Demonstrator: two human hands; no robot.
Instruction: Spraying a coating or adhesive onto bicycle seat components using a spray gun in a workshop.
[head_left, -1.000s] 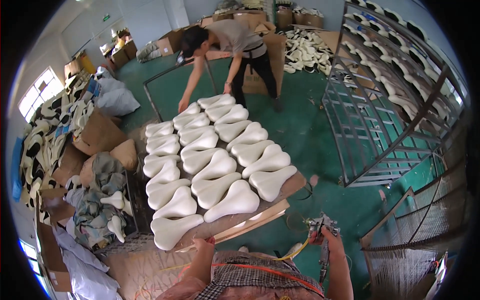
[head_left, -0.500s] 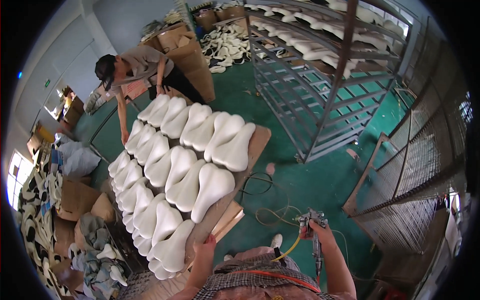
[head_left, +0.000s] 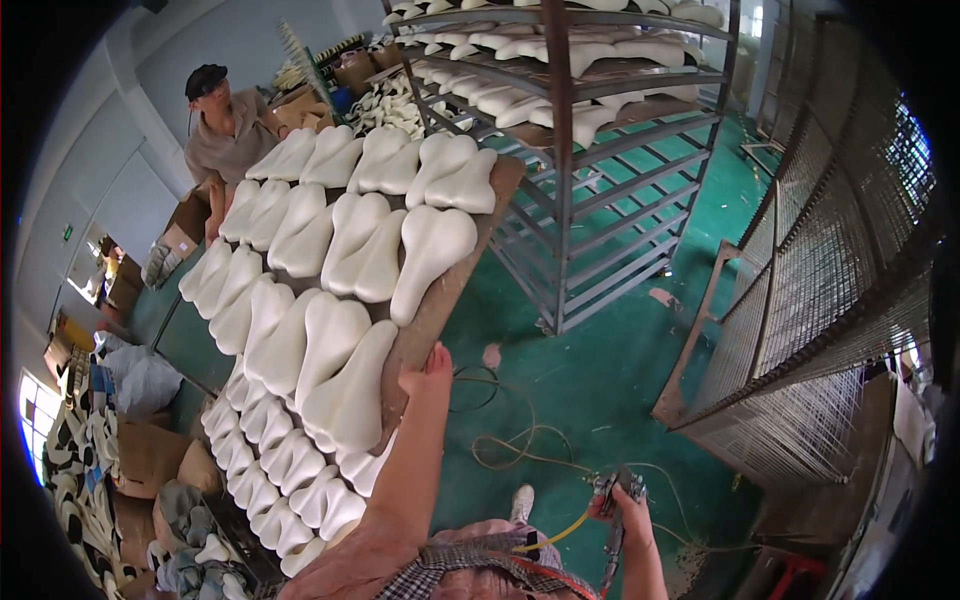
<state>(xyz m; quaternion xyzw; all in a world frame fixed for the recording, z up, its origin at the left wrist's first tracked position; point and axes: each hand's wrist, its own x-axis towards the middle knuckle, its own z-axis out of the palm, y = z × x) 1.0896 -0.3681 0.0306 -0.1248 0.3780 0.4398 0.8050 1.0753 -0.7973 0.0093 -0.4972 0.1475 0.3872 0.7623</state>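
Observation:
My left hand (head_left: 430, 370) is closed on the near right edge of a brown board (head_left: 432, 312), which is raised and tilted. Rows of white bicycle saddle pads (head_left: 335, 335) cover the board. Below it lies another layer of white saddle pads (head_left: 270, 455). In my right hand (head_left: 625, 505) is a metal spray gun (head_left: 612, 490) with a yellow hose attached, held low on the right, away from the board. At the far left side of the board stands a co-worker in a cap (head_left: 225, 130), with one hand at the board's edge.
A grey metal rack (head_left: 565, 220) with saddle pads on its upper shelves stands beyond the board. Wire mesh racks (head_left: 790, 310) lean at the right. A thin hose (head_left: 520, 445) loops over the green floor. Boxes (head_left: 155, 470) and piled pads crowd the left.
The board has been lifted off the layer below and moved away from me, uncovering the lower pads. My left arm has stretched forward with it. The co-worker has straightened from bending.

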